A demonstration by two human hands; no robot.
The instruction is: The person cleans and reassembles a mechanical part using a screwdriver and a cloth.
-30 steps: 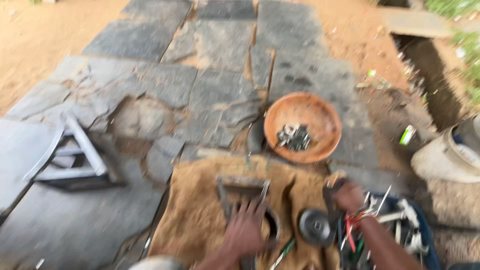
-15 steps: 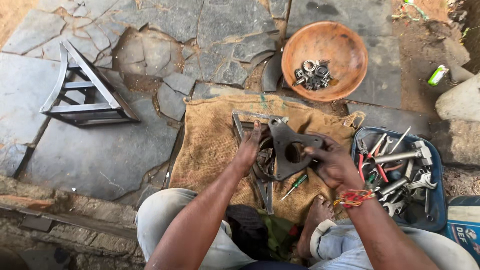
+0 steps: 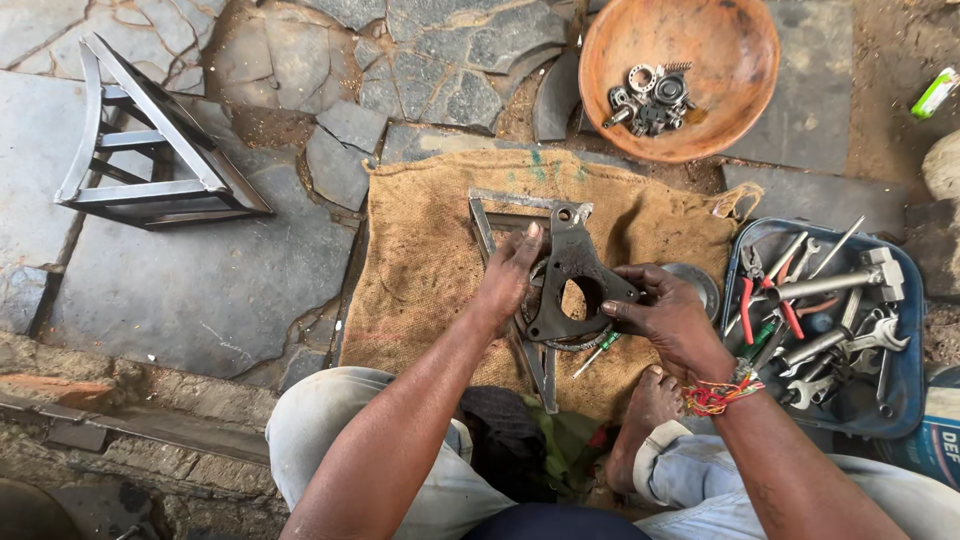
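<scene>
A dark triangular metal plate [image 3: 572,262] with a round middle hole is held flat between both hands over a burlap sack [image 3: 430,250]. My left hand [image 3: 508,275] presses its left edge with the fingers stretched up. My right hand [image 3: 665,312] grips its right corner. Under the plate lie a metal triangular frame [image 3: 490,215] and a ring-shaped part, mostly hidden. A green-handled screwdriver [image 3: 598,350] lies just below the plate.
An orange bowl [image 3: 720,60] with nuts and small metal parts sits at the top right. A blue tray [image 3: 895,390] full of wrenches, pliers and a hammer is at the right. A welded metal stand [image 3: 150,150] lies on the stone slabs at the left.
The camera has tilted down and closer. Both hands took up the dark plate from the sack and now hold it over the triangular frame, turned slightly.
</scene>
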